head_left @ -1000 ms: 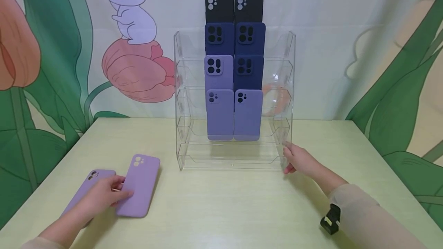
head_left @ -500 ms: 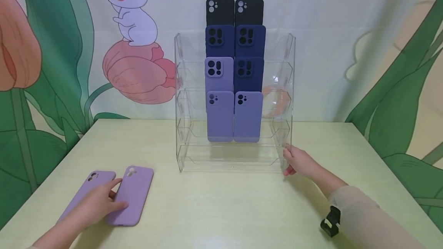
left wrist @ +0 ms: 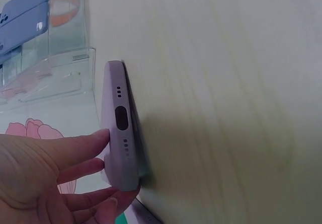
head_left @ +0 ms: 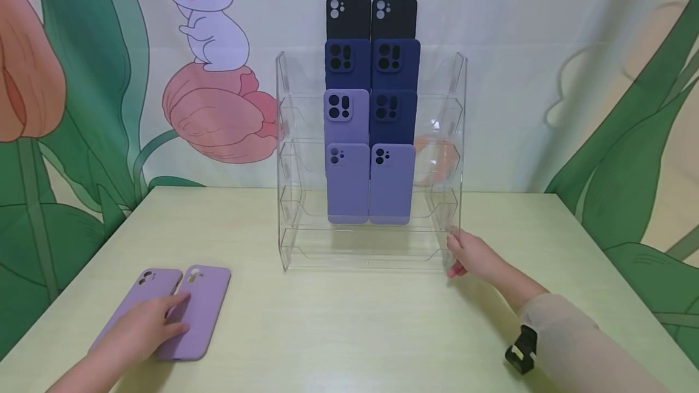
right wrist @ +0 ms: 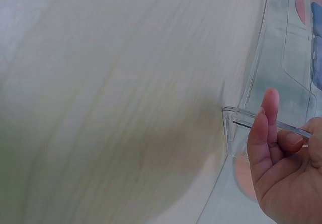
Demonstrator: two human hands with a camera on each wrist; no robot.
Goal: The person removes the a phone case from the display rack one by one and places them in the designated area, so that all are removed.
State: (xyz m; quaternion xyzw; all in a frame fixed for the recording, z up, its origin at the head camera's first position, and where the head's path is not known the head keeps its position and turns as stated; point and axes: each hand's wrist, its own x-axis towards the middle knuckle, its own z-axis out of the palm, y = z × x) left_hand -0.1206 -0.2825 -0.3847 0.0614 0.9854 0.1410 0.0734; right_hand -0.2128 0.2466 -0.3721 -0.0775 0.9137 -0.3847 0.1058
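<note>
At the left of the table, my left hand point(head_left: 136, 329) holds a light purple phone case point(head_left: 204, 314) by its near left side. In the left wrist view the thumb lies on the back of the case point(left wrist: 116, 163), with other fingers at its edge. A second purple phone case point(head_left: 155, 287) lies just left of it, partly hidden under the hand. My right hand point(head_left: 474, 255) grips the lower right side panel of a clear acrylic display rack point(head_left: 311, 244). The right wrist view shows that panel point(right wrist: 241, 114) between the thumb and fingers.
The rack's upper tiers bear two columns of phone cases: black cases point(head_left: 348, 17) on top, dark blue cases point(head_left: 395, 65) below, then purple cases point(head_left: 347, 190). Behind hangs a printed curtain point(head_left: 519, 77). A black device point(head_left: 522, 350) sits by the right sleeve point(head_left: 573, 332).
My left hand has brought its purple phone case left and toward me, down beside the other purple case. The right hand stays on the rack.
</note>
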